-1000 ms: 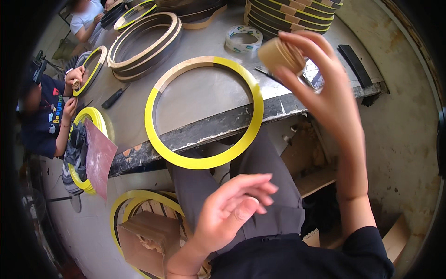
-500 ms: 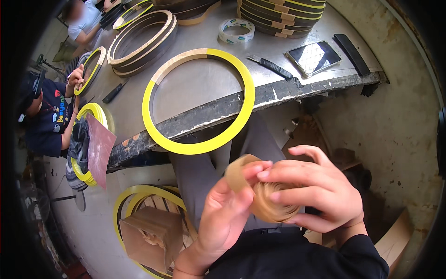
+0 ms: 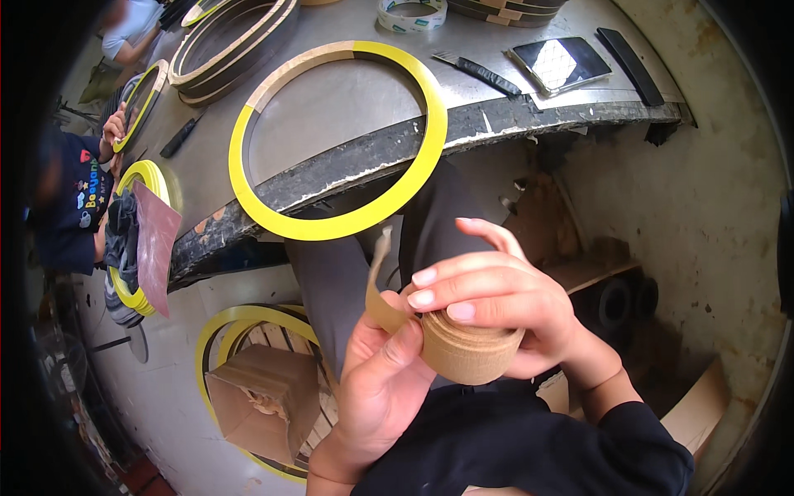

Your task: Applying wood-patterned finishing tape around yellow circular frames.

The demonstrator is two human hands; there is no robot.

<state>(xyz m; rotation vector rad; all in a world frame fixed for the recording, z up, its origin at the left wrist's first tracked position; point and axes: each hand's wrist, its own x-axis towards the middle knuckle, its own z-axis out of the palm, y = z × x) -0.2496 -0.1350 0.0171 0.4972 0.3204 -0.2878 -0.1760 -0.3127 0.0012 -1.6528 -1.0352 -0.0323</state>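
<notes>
Over my lap, my right hand (image 3: 504, 302) is wrapped round a roll of brown paper tape (image 3: 471, 357), fingers over its top. My left hand (image 3: 385, 372) pinches the tape's loose strip (image 3: 379, 289) between thumb and fingers, close beside the roll. The strip's free end stands up and curls above my left fingers. Beyond my hands, a large yellow ring (image 3: 337, 229) lies on the metal table, its near part jutting past the edge. Brown tape (image 3: 291, 70) covers a stretch of its far left side. Neither hand touches the ring.
On the worn-edged table (image 3: 331, 192) lie a utility knife (image 3: 480, 73), a phone (image 3: 562, 63), a black bar (image 3: 630, 68), a clear tape roll (image 3: 412, 16) and stacked rings (image 3: 227, 50). A cardboard box (image 3: 265, 405) stands low left. At the left, a co-worker (image 3: 78, 198) holds another ring.
The roll has turned from showing its wound end to showing its outer side. The loose strip, earlier looped over my left fingers, now points upward. The whole view has shifted slightly.
</notes>
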